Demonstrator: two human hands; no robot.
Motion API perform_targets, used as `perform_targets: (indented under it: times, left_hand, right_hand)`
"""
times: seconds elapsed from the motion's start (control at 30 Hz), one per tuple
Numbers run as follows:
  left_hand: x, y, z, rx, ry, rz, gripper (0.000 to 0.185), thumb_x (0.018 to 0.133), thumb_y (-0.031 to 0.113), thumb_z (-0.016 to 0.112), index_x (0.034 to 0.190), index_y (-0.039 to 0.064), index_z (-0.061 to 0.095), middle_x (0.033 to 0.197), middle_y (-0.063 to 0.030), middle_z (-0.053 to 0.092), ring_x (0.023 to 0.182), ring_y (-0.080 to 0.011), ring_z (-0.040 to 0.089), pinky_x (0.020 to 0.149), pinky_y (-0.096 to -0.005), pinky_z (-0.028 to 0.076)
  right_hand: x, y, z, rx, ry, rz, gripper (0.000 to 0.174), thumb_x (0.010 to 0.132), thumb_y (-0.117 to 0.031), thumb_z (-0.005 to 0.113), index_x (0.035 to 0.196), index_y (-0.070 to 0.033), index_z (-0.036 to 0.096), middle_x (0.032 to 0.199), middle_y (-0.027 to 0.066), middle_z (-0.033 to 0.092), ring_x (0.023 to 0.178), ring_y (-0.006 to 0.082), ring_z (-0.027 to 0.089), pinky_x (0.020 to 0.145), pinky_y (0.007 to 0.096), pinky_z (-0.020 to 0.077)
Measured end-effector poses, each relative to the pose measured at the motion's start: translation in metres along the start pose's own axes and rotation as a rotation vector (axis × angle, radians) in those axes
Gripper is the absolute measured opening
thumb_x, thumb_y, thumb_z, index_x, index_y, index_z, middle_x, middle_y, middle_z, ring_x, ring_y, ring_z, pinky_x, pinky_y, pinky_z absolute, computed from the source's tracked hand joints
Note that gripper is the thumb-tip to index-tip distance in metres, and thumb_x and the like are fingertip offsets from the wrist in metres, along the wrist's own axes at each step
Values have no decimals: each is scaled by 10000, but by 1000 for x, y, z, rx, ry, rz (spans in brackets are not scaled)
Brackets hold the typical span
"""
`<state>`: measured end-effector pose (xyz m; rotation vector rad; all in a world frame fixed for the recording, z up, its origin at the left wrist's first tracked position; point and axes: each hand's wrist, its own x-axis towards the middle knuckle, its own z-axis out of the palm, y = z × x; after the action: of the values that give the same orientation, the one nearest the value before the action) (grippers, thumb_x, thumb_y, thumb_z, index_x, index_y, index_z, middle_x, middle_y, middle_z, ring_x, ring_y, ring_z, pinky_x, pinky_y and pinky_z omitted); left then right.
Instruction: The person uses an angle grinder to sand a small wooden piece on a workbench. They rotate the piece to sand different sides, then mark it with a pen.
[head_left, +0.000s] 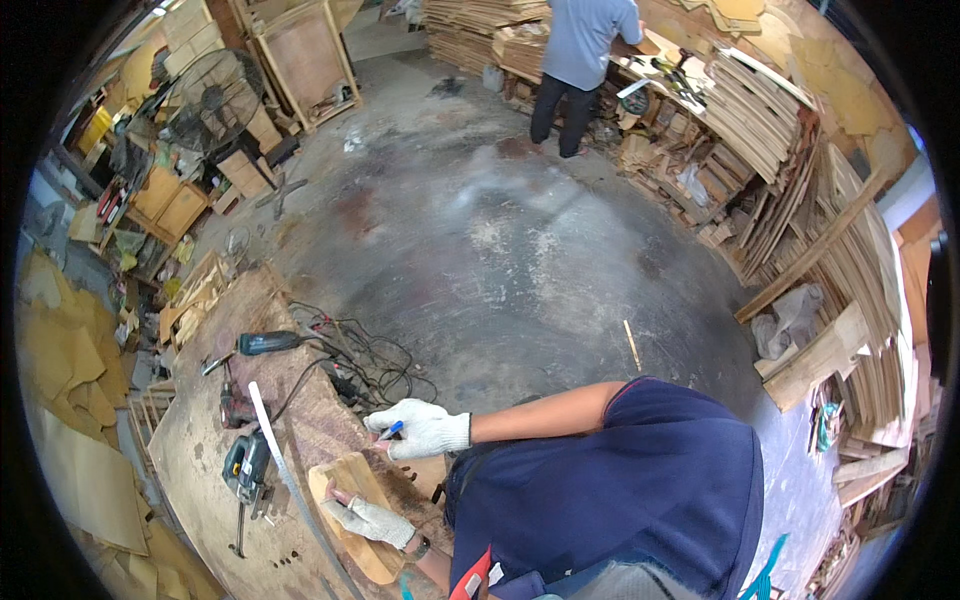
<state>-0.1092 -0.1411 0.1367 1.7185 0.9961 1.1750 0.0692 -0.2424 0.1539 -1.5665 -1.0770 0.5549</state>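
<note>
My right hand (420, 429), in a white knit work glove with bare fingertips, grips a blue pen (391, 430) above the near edge of the workbench (202, 450). My left hand (371, 520), gloved the same way with a dark band at the wrist, rests on top of a pale wooden board (375, 559). Its fingers lie slightly apart on the wood. Beside the board runs a long metal ruler (283, 466). Past the ruler stands a jigsaw (247, 463). A red and black power tool (235, 405) and a dark blue-green corded power tool (268, 343) lie farther along.
Tangled black cables (367, 352) hang off the bench edge onto the concrete floor (487, 262). A thin wood strip (632, 345) lies there. Across the room a person (589, 45) stands at another bench. Stacked wooden slats (757, 112) line one side; a large fan (214, 101) stands opposite.
</note>
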Motion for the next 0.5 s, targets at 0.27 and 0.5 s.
perform_targets:
  times: [0.27, 0.5]
  left_hand:
    - [-56, 31, 57, -343, -279, -337, 368, 1113, 335, 478, 1321, 32, 471, 1017, -97, 636, 758, -136, 534, 735, -295, 449]
    - [-123, 84, 115, -255, -596, -245, 419, 1118, 320, 495, 1294, -42, 608, 1156, -97, 684, 1058, -225, 690, 930, -350, 509]
  right_hand:
    - [-90, -11, -95, 54, 343, 236, 136, 916, -158, 675, 1028, -107, 618, 766, 110, 664, 718, 247, 662, 669, 400, 515]
    - [-172, -12, -151, 161, 597, 320, 221, 946, -217, 758, 1056, -54, 658, 839, 56, 744, 778, 111, 676, 704, 315, 531]
